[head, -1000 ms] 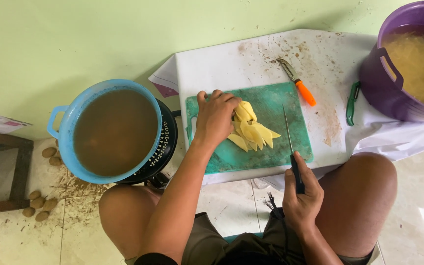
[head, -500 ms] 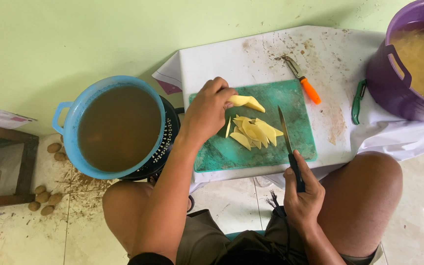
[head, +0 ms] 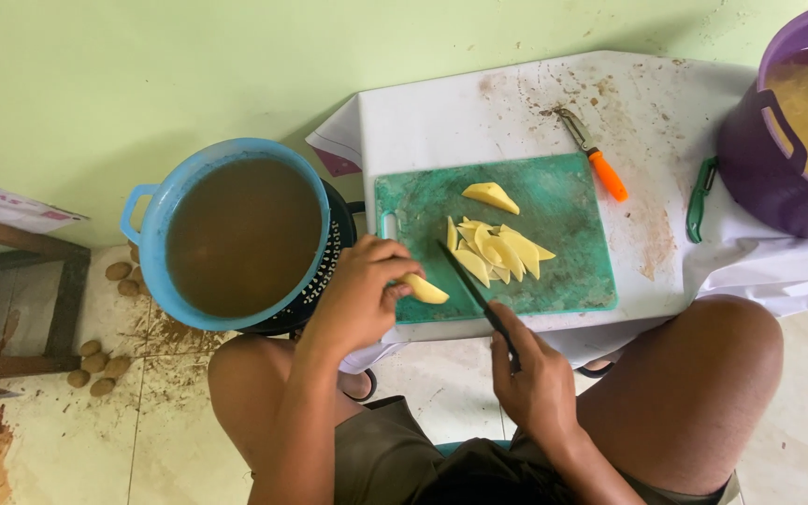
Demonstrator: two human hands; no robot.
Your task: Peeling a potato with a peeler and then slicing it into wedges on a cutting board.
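Note:
My left hand [head: 359, 292] holds a peeled yellow potato piece [head: 425, 289] at the near left edge of the green cutting board [head: 563, 281]. My right hand [head: 535, 374] grips a dark-handled knife [head: 472, 290], whose blade angles up over the board toward the piece. A heap of cut potato slices [head: 495, 249] lies mid-board, and one wedge [head: 491, 196] sits apart near the far edge.
A blue tub of brown water [head: 236, 234] sits on a black basket at left. An orange-handled peeler [head: 594, 156] and a green peeler [head: 699, 199] lie on the white table [head: 479, 103]. A purple bucket [head: 778, 178] holds cut potato at right. Unpeeled potatoes [head: 95, 360] lie on the floor.
My left hand left the slices on the board and drew back to the near left edge with one potato piece. The knife swung in toward that piece.

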